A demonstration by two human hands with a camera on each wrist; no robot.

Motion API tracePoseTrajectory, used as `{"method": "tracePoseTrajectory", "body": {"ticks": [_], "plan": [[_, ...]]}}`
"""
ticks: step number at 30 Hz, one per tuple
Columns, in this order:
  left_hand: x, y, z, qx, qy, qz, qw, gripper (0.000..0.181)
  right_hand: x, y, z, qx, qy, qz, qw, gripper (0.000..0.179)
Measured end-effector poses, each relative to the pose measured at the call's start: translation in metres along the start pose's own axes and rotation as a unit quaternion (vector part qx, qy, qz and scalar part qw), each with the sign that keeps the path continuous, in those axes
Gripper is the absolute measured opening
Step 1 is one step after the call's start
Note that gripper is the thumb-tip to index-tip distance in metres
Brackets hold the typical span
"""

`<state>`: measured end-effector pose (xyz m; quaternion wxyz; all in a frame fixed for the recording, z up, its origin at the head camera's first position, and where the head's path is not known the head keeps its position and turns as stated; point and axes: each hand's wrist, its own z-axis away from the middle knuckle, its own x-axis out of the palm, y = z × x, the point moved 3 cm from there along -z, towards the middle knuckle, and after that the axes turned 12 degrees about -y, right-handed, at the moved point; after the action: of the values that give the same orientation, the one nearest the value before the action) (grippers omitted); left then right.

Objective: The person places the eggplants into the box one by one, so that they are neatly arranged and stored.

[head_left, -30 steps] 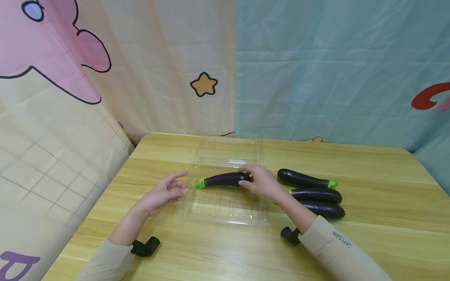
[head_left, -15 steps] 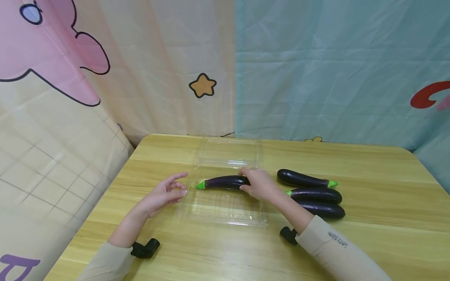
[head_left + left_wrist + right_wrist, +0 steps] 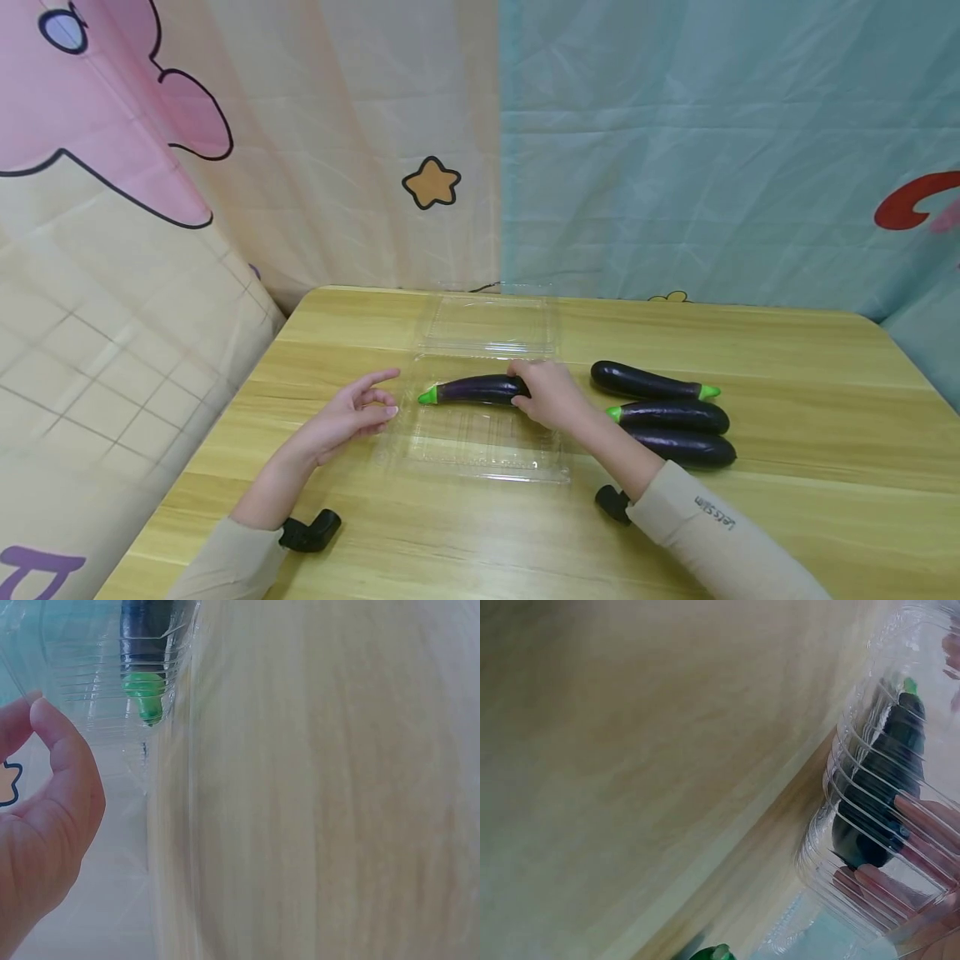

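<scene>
A clear plastic clamshell box (image 3: 487,477) lies open on the table, its lid (image 3: 491,321) folded back away from me. Inside its base an eggplant (image 3: 476,389) lies crosswise, its green stem end (image 3: 427,396) to the left. My right hand (image 3: 551,396) grips the eggplant's blunt right end, and the right wrist view shows those fingers (image 3: 919,825) through the ribbed plastic wall. At the box's left side, my left hand (image 3: 352,417) pinches the edge with thumb (image 3: 67,739) and finger; its index finger sticks out straight.
To the right of the box lie three more eggplants: the back one (image 3: 645,381) has its stem to the right, the middle one (image 3: 675,415) its stem to the left, and the front one (image 3: 686,447) lies close against it. A patterned curtain (image 3: 637,167) hangs behind the table (image 3: 825,417).
My right hand has lowered the eggplant's blunt end slightly into the box base, and its fingers sit a little further left along it. The left hand stays in place.
</scene>
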<state>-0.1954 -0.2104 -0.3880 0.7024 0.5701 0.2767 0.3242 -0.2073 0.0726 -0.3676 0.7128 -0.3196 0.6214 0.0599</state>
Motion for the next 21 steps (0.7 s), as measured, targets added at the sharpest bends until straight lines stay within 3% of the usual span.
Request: {"method": "tracePoseTrajectory", "body": {"ticks": [9, 14, 21], "plan": [[0.0, 0.0, 0.0, 0.0, 0.003, 0.004, 1.0, 0.068, -0.005, -0.001, 0.001, 0.003, 0.007, -0.025, 0.9997, 0.032], [0.001, -0.001, 0.001, 0.002, 0.001, 0.004, 1.0, 0.068, -0.011, 0.004, 0.003, -0.003, -0.01, -0.085, 0.9963, 0.034], [0.0, 0.0, 0.001, 0.004, 0.001, -0.002, 1.0, 0.068, -0.033, 0.012, 0.018, -0.011, -0.03, -0.194, 0.9806, 0.037]]}}
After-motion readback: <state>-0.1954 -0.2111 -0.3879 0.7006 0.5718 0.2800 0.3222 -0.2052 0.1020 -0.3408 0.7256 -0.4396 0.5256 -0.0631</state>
